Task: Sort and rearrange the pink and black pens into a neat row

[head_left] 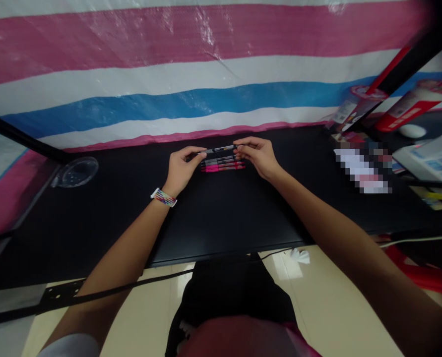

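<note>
Between my two hands a dark pen (221, 149) lies crosswise, held at both ends. My left hand (183, 166) pinches its left end between thumb and fingers, and a patterned band circles that wrist. The right end is pinched by my right hand (258, 154). Just below the held pen, on the black table (221, 213), several pens lie side by side in a row: dark ones (221, 161) at the back and pink-red ones (224, 168) nearest me.
A clear round plastic lid (77, 171) sits at the left. Cups with red parts (360, 104) stand at the back right, near a white round object (412, 131), papers (362, 171) and a pale device (432, 158). Striped sheeting (206, 99) hangs behind the table.
</note>
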`<state>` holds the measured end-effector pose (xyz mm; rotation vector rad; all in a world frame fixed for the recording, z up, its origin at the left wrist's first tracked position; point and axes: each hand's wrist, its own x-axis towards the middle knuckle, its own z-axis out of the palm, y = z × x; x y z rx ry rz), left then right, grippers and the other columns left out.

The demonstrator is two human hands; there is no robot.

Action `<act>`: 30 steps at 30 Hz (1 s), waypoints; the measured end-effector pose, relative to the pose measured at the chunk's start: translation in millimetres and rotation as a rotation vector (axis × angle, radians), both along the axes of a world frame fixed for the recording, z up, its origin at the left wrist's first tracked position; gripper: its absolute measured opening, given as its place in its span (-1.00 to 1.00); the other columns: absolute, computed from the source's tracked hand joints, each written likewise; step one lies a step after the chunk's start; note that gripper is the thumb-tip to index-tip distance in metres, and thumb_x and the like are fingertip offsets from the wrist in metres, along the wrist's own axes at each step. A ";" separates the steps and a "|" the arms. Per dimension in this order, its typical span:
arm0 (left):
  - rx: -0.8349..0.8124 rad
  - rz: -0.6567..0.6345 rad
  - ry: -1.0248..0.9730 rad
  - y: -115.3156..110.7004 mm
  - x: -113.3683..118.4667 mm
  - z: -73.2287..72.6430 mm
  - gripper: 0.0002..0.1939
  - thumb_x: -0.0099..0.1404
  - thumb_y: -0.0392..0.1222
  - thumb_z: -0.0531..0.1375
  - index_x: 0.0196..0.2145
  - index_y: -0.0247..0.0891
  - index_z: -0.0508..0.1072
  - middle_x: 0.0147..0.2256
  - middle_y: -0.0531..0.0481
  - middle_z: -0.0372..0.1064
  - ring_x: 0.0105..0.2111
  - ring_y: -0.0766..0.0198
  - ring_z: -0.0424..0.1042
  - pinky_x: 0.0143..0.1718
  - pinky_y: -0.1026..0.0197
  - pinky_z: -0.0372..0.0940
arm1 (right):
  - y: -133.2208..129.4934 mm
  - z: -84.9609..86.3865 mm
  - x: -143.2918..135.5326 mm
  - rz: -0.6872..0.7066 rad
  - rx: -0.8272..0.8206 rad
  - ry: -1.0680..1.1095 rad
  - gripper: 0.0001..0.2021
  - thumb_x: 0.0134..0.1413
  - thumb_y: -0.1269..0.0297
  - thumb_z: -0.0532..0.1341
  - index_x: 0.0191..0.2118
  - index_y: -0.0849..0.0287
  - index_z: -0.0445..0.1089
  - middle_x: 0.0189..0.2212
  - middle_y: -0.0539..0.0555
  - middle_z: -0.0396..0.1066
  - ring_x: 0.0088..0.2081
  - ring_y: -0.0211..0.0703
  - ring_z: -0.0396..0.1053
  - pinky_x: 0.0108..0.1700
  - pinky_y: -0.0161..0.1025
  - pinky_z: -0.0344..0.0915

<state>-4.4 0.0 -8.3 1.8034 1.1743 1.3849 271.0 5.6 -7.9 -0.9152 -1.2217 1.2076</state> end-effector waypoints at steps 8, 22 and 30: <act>0.152 0.036 0.062 -7.3 2.3 6.4 -0.86 0.38 -0.09 0.50 -0.10 -0.01 0.81 -0.12 -0.06 0.75 -0.08 0.05 0.67 0.13 -0.07 0.52 | -1.5 1.8 -1.2 -0.003 -0.052 0.032 -0.80 0.01 0.17 0.52 -0.21 0.03 0.72 -0.34 0.05 0.64 -0.22 -0.04 0.60 0.02 0.01 0.62; 0.144 0.018 -0.026 -8.4 5.6 8.1 -0.83 0.41 -0.08 0.50 -0.06 -0.06 0.79 -0.06 -0.08 0.74 -0.05 0.09 0.69 0.13 0.00 0.55 | -6.1 3.2 -9.4 0.240 -0.236 0.296 -0.65 0.20 0.03 0.37 0.03 0.07 0.62 -0.19 0.15 0.64 -0.11 -0.01 0.60 0.11 -0.02 0.62; 0.162 0.028 -0.005 -8.9 7.8 5.9 -0.84 0.41 -0.12 0.50 -0.06 -0.07 0.79 -0.08 -0.07 0.74 -0.08 0.11 0.68 0.10 0.02 0.54 | -7.1 4.2 -11.9 0.238 -0.271 0.425 -0.75 0.32 0.13 0.34 0.01 0.07 0.64 -0.22 0.11 0.62 -0.14 -0.07 0.59 0.11 -0.08 0.62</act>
